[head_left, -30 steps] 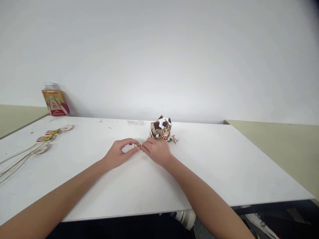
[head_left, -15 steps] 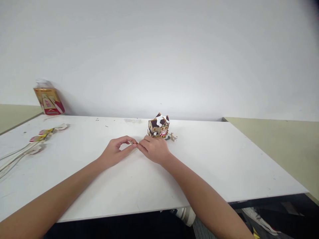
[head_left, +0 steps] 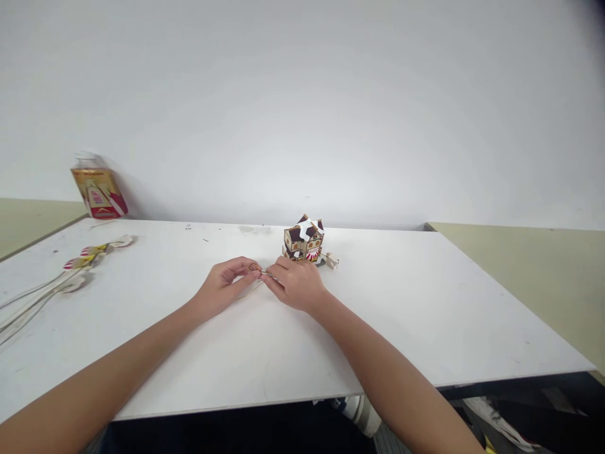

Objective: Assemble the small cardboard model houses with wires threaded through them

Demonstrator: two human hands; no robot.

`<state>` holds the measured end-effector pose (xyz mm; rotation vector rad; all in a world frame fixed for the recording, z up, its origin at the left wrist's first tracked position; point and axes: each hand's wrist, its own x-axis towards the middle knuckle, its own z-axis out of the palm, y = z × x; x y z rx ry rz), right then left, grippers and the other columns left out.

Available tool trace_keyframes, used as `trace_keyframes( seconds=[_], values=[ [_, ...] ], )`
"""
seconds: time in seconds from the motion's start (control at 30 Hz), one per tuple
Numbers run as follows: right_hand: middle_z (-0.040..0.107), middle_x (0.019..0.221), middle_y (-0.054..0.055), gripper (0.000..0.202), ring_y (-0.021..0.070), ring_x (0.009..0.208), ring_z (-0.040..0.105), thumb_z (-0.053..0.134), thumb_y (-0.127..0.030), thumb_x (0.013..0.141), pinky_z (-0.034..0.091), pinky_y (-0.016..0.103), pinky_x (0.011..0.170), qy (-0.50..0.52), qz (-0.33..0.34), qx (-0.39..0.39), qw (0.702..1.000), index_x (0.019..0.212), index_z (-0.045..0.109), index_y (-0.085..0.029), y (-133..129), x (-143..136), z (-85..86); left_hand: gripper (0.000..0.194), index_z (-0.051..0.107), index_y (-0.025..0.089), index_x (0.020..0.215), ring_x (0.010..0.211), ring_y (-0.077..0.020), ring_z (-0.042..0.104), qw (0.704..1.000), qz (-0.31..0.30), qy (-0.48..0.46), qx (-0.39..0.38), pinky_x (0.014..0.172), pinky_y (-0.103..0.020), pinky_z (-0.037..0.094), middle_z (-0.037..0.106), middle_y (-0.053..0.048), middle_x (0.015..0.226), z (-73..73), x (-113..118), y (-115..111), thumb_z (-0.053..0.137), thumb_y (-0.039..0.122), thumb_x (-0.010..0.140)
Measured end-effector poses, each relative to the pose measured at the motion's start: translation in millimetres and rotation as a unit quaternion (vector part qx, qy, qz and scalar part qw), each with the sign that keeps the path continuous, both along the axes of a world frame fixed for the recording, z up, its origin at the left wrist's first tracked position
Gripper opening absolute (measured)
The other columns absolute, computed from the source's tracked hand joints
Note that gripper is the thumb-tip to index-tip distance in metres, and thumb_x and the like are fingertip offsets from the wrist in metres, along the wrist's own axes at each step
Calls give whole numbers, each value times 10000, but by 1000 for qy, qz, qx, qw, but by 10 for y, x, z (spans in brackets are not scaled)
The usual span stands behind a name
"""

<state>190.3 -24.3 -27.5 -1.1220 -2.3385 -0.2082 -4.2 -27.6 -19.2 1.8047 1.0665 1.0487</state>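
Observation:
My left hand [head_left: 230, 277] pinches a thin, dark-and-light striped strand between thumb and fingertips. A small round loop [head_left: 253, 267] shows at those fingertips. Facing it, my right hand [head_left: 297, 282] is closed on the same striped strand [head_left: 270, 275], whose right part its fingers partly hide. Both hands are close together, low over the white table. Just behind my right hand stands a small model house [head_left: 304, 239] with a dark roof and white snow-like patches; its lower front is partly covered by the hand.
A small beige piece [head_left: 331, 260] lies right of the house. Far left, a gold-and-red pouch [head_left: 101, 194] with a white cap leans by the wall. Several flat decorated pieces on long strands [head_left: 89, 257] lie on the left of the white table [head_left: 406, 315].
More of the striped strand shows between my hands, lying along the right fingers. Both hands stay nearly in place; the whole view has shifted slightly.

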Motion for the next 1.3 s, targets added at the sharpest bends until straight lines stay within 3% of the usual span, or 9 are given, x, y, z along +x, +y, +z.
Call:
trace_keyframes(
  seconds=[0.37, 0.53, 0.97, 1.3],
  values=[
    [627, 829, 43, 335, 106, 623, 540, 312, -331, 988, 329, 235, 559, 14, 27, 13, 999, 974, 607, -172, 7, 22, 24, 297, 700, 170, 846, 836, -199, 656, 995, 40, -71, -57, 836, -340, 528, 689, -72, 846, 12, -27, 28, 700, 449, 746],
    [636, 852, 38, 291, 113, 639, 559, 321, -312, 982, 342, 234, 542, 31, 30, -7, 999, 993, 573, -168, 3, 34, 41, 297, 714, 186, 856, 828, -191, 646, 994, 46, -72, -73, 834, -319, 513, 699, -65, 817, 29, -24, 15, 683, 463, 755],
    [643, 864, 48, 218, 113, 701, 578, 365, -276, 966, 351, 218, 544, 68, 45, -28, 996, 953, 558, -175, 5, 46, 31, 266, 695, 191, 866, 775, -172, 607, 990, 6, -97, -99, 801, -311, 487, 661, -47, 733, 15, -16, 14, 662, 442, 786],
    [625, 826, 43, 282, 109, 636, 560, 347, -306, 981, 339, 233, 541, 14, 26, -4, 1000, 914, 584, -170, 48, 65, 28, 300, 691, 184, 810, 766, -186, 602, 999, -15, 9, -45, 767, -322, 494, 664, -55, 723, 77, 17, -24, 572, 458, 843]
  ],
)
